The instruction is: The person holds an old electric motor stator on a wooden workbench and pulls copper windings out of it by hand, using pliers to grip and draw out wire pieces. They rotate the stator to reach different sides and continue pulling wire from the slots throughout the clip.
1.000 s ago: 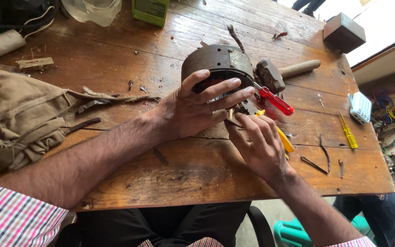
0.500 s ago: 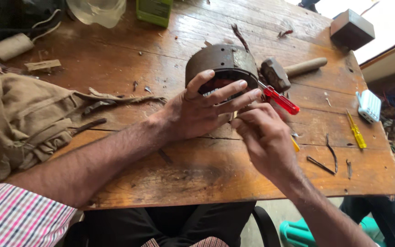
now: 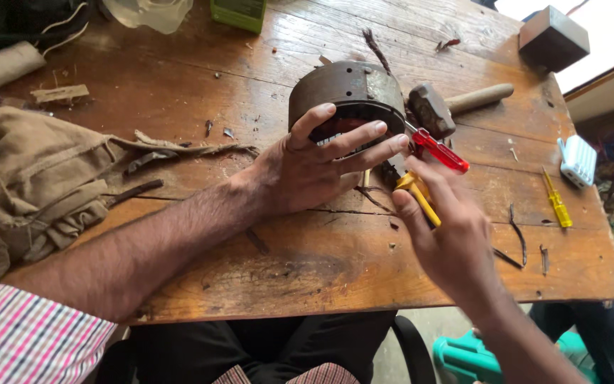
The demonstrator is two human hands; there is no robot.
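Steadying a rusty round metal drum (image 3: 346,89) on the wooden desk (image 3: 200,92), the left hand (image 3: 307,167) spreads its fingers open over the near face, pressing rather than clasping. The right hand (image 3: 456,238) has its grip closed around yellow-handled pliers (image 3: 421,199), with a red-handled screwdriver (image 3: 438,148) angled in beside them. Work at the drum's edge looks mid-way; the tool tips are hidden. A hammer (image 3: 456,107) lies just behind the drum.
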